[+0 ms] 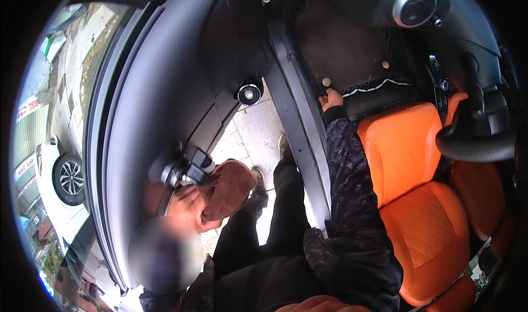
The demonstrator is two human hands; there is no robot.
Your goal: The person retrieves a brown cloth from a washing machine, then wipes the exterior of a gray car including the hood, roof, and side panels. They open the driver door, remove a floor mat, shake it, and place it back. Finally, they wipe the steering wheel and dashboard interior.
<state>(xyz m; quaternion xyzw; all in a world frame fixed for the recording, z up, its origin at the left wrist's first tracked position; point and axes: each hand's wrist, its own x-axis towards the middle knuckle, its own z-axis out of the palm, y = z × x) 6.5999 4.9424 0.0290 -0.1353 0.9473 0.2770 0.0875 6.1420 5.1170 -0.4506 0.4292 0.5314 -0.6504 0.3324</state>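
My left hand (pixel 187 207), beside the edge of the open car door (pixel 144 106), grips a folded dark-brown cloth (pixel 231 190). A blurred patch hides the forearm behind it. Stretched into the footwell past the door sill (pixel 305 118), my right hand (pixel 331 100) is at the edge of the dark-brown floor mat (pixel 342 40). Its fingertips lie close to a brass-coloured stud (pixel 326 82) on the mat. Whether those fingers pinch the mat or only touch it I cannot tell. White wavy trim (pixel 371 86) runs along the mat's near side.
An orange leather car seat (pixel 402 147) flanks my right arm, with a dark curved part (pixel 474 145) beyond it. At the top is a dashboard air vent (pixel 414 7). My shoes (pixel 284 147) stand on pale paving (pixel 255 122). Outside is a white car (pixel 55 184).
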